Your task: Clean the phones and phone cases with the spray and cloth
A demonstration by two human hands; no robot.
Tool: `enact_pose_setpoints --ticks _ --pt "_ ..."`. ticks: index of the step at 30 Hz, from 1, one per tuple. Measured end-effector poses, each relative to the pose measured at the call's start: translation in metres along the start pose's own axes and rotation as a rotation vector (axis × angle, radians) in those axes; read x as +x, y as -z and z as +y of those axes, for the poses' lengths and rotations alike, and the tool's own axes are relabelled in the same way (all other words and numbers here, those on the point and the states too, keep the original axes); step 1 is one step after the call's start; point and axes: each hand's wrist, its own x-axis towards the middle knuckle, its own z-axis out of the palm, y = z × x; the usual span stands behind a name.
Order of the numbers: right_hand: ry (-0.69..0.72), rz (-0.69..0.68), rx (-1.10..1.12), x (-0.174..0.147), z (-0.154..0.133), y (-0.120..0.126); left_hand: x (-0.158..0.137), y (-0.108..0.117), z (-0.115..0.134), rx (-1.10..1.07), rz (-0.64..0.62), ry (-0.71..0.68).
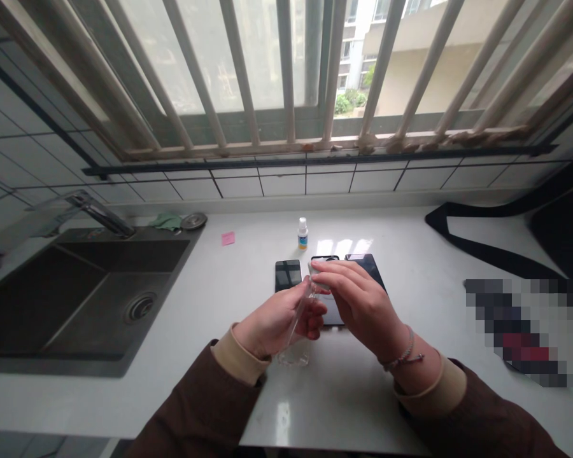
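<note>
My left hand [279, 318] grips a clear phone case [293, 356], tilted upright over the counter, with the thumb on its upper edge. My right hand [363, 299] arches over the case's top, its fingers closed on a small whitish pad [319, 277] that touches the case; the pad's exact kind is unclear. Under and behind the hands lie a dark-screened phone [288, 273], a second phone [334, 313] mostly covered by my right hand, and a dark tablet-like device [370, 267]. A small white-capped spray bottle [302, 235] stands upright behind them.
At left, a dark sink [109, 299] with a faucet [102, 213] is set into the white counter [210, 331]. A green cloth [167, 221], a metal drain strainer [193, 221] and a pink sticky note [228, 238] lie nearby. A black strap [477, 245] and a blurred-out object [520, 331] are at right.
</note>
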Motion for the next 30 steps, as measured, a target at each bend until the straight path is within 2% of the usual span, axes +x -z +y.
enact_pose_setpoints --ticks 3,10,17,20,24,30 --pt "0.024 0.006 0.012 -0.002 0.0 0.0 0.003 0.002 -0.001 -0.021 0.063 -0.065" --pt "0.093 -0.095 0.13 -0.005 -0.009 -0.007 0.011 0.003 0.004 -0.212 0.106 -0.285" --pt "0.142 -0.087 0.214 -0.009 -0.019 -0.006 0.022 0.015 0.012 -0.37 0.336 -0.434" --pt "0.046 -0.014 0.195 -0.009 -0.019 -0.006 0.018 0.015 0.019 -0.391 0.383 -0.505" --pt "-0.156 0.08 0.206 -0.007 -0.016 -0.009 0.009 0.006 0.026 -0.4 0.339 -0.571" --pt "-0.396 0.028 0.283 -0.008 -0.011 -0.02 0.003 0.001 0.022 -0.373 0.262 -0.677"
